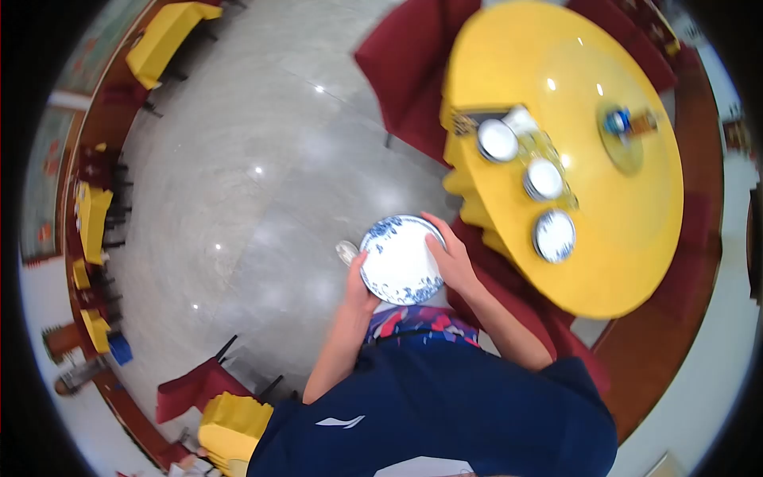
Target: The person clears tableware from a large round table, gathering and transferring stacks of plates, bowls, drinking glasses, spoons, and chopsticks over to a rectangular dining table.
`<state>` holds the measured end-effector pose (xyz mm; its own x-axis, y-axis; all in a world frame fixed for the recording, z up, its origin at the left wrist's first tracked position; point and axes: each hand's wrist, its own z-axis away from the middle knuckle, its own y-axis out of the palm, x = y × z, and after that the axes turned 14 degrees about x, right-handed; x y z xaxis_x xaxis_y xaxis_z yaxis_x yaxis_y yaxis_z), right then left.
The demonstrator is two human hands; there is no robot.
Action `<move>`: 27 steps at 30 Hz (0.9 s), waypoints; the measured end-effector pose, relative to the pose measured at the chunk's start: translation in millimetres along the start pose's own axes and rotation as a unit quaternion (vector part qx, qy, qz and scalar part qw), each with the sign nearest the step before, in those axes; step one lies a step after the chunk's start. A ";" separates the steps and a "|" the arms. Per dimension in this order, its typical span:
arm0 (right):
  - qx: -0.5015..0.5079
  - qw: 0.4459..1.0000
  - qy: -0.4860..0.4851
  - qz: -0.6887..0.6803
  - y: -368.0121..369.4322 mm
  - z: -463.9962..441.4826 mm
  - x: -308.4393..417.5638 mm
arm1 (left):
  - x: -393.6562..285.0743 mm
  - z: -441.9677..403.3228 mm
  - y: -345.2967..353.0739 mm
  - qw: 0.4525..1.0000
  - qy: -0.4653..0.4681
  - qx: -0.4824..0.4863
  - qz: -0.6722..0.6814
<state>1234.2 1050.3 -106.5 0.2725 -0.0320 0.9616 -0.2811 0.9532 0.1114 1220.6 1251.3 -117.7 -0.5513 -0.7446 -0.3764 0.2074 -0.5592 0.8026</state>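
A white plate with a blue floral rim (403, 261) is held in front of the body, over the floor. My left hand (359, 282) grips its left edge, and my right hand (451, 258) grips the right edge with the thumb on top. Whether more plates lie under it cannot be made out. On the yellow round table (628, 278) to the right stand a stack of white dishes (498, 141), a second stack of bowls (544, 179) and some blue-patterned plates (554, 236). Clear glasses (540, 147) stand beside the stacks.
A glass turntable (620, 155) bears a blue item and a brown item. Dark red chairs (413, 75) surround the table. Another red chair (195, 388) stands at lower left beside a yellow-covered table (234, 429). More yellow tables (167, 40) line the far left.
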 end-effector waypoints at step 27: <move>0.352 0.931 -0.099 0.006 63.9 -326.5 -264.7 | -14.5 -167.8 -277.4 0.898 0.430 -0.074 -0.059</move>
<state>1444.6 1217.8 -435.8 0.1103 -0.1441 0.9834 -0.8351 0.5231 0.1703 1306.7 1356.0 -412.6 0.2390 -0.6470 -0.7240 0.3287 -0.6477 0.6873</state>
